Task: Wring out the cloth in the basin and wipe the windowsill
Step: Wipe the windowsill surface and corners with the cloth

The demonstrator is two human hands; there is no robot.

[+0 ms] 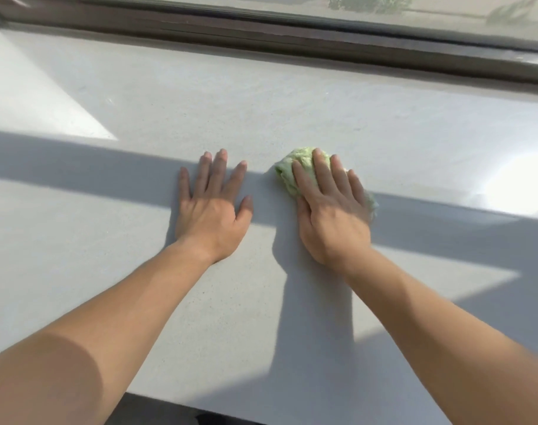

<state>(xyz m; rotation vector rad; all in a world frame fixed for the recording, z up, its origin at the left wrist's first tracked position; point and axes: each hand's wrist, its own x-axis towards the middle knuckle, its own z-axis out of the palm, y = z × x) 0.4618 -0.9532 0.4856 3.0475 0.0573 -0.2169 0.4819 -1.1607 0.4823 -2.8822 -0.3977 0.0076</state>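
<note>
Speckled stone windowsill (139,302); right hand (332,216) flattens crumpled green cloth (295,170).

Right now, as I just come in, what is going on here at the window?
A person leans over the pale windowsill and appears to be wiping it. The right hand presses a bunched green cloth down on the sill with straight fingers. The left hand rests flat on the sill beside it, fingers spread, not touching the cloth. Both hands lie in a band of shadow, well short of the dark window frame.
</note>
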